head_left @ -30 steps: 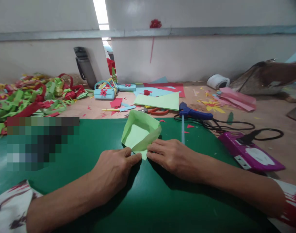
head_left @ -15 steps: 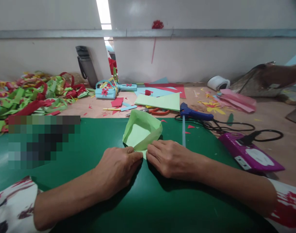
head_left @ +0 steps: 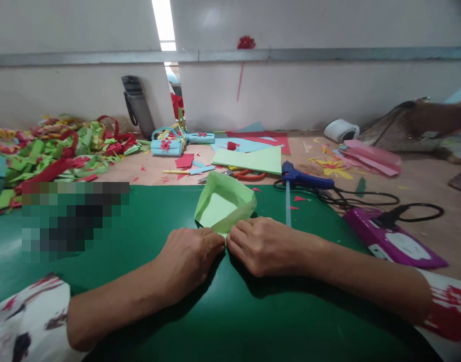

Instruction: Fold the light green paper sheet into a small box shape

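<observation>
A light green sheet of paper [head_left: 223,203], partly folded with its sides curling up, lies on the green cutting mat [head_left: 230,311]. My left hand [head_left: 188,259] and my right hand [head_left: 264,244] sit side by side at its near corner. Both have their fingers pressed together on that corner, pinching the paper down against the mat. The fingertips of the two hands almost touch.
A blue glue gun [head_left: 302,178] with its black cord lies just right of the paper. A purple device [head_left: 392,239] sits further right. Orange-handled scissors [head_left: 247,175], flat green paper [head_left: 253,160], a small blue paper basket [head_left: 166,146], a scrap heap [head_left: 53,151] and a grey bottle [head_left: 138,108] lie behind.
My two hands have drawn closer together at the paper's near corner. The view has shifted slightly; the paper itself stays in place.
</observation>
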A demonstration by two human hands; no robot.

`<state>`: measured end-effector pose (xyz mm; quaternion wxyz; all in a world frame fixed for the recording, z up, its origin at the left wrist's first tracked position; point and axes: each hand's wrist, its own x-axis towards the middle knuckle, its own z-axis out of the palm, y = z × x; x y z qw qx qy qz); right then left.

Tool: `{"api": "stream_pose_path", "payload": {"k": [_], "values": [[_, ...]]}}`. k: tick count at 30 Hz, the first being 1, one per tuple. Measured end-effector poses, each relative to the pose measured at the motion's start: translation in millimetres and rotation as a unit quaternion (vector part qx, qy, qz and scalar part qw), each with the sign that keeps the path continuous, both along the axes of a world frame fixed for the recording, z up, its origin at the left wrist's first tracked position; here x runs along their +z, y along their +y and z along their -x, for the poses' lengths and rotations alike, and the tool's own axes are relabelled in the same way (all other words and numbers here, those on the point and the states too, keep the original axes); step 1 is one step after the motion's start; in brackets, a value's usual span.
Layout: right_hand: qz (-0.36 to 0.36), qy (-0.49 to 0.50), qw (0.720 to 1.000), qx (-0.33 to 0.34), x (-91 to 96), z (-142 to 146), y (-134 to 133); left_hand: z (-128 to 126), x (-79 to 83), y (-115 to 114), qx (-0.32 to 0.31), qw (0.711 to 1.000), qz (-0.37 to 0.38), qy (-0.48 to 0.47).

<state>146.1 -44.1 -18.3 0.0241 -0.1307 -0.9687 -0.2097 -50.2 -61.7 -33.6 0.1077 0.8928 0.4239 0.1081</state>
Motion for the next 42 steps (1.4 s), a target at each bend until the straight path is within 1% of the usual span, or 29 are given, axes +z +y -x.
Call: {"api": "stream_pose_path", "payload": {"k": [6,11,14,18,20,26,34,42], "values": [[0.068,0.07,0.994,-0.049,-6.4,-3,7,0,-5.0,1,0.013,0.999,0.006,-0.031],[0.133,0.144,0.975,-0.1,-12.9,-2,8,-1,-8.6,6,0.033,0.998,-0.022,-0.049],[0.181,0.175,0.956,-0.154,-13.1,0,4,-3,-8.1,7,0.035,0.998,-0.022,-0.055],[0.276,0.21,0.912,-0.221,-9.9,3,-1,-7,-8.5,5,0.032,0.998,-0.017,-0.056],[0.298,0.218,0.896,-0.248,-7.9,5,-2,-8,-8.8,3,0.038,0.998,-0.014,-0.055],[0.325,0.206,0.871,-0.306,-1.2,9,-3,-1,-6.2,-2,0.033,0.999,-0.013,-0.029],[0.302,0.195,0.87,-0.337,2.7,13,-4,4,-4.6,-3,0.019,0.999,-0.018,-0.032],[0.281,0.185,0.862,-0.379,4.3,19,-5,4,-5.3,-7,0.026,0.999,-0.025,-0.01]]}}
